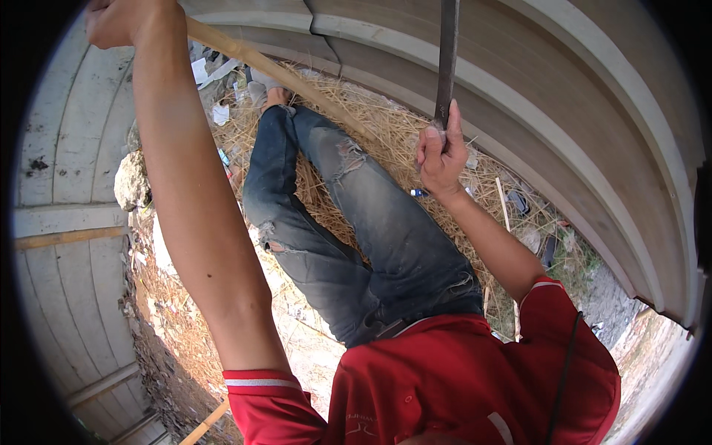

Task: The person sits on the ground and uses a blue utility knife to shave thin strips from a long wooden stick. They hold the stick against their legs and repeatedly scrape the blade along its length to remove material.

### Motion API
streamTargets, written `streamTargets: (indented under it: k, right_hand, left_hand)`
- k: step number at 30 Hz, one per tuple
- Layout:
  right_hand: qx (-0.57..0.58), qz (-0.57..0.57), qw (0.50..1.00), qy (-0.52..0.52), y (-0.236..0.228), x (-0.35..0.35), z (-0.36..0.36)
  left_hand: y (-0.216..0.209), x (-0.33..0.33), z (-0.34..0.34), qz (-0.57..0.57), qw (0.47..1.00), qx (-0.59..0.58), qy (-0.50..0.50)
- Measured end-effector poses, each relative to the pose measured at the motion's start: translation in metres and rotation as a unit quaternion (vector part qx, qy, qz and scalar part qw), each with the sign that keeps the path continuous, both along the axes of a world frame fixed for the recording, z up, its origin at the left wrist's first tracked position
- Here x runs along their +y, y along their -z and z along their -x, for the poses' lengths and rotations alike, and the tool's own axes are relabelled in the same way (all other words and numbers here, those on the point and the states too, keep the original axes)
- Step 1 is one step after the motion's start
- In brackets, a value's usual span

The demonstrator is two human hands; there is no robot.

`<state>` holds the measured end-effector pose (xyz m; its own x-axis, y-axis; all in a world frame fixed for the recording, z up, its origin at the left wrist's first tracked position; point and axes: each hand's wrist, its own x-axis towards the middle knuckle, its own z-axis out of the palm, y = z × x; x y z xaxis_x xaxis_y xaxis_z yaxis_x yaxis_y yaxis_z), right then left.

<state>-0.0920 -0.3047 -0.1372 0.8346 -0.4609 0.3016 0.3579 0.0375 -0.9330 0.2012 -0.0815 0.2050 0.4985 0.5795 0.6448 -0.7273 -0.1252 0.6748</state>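
My left hand (pixel 127 22) is raised at the upper left, its fingers curled and partly cut off by the picture's edge. From behind that wrist a pale bamboo pole (pixel 278 73) slants down to the right, its lower end over the straw. The hand appears closed on the pole, though the contact itself is hidden. At the right, my right hand (pixel 443 159) grips the lower end of a long, dark, flat metal blade (pixel 448 59). The blade points upward and runs out of the top of the picture. Its handle, if any, is covered by my fingers.
Straw (pixel 397 152) and scraps litter the ground around my legs. A ribbed metal sheet (pixel 564 126) curves along the right and far side. Pale panels with a wooden batten (pixel 70 237) stand at the left, near a rock (pixel 132 182). A thin stick (pixel 503 204) lies beside my right forearm.
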Motion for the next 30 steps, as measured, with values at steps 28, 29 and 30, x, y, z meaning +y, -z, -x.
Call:
streamTargets:
  k: [28, 29, 30]
  right_hand:
    - [0.379, 0.067, 0.913, -0.135, 0.023, -0.029, 0.032]
    - [0.296, 0.098, 0.944, -0.111, 0.016, -0.030, 0.022]
    - [0.244, 0.045, 0.963, -0.104, -0.012, -0.028, 0.014]
  left_hand:
    - [0.001, -0.030, 0.027, -0.115, 0.954, -0.036, -0.275]
    - [-0.005, -0.033, 0.025, -0.111, 0.952, -0.040, -0.281]
    - [-0.003, -0.031, 0.026, -0.110, 0.949, -0.037, -0.292]
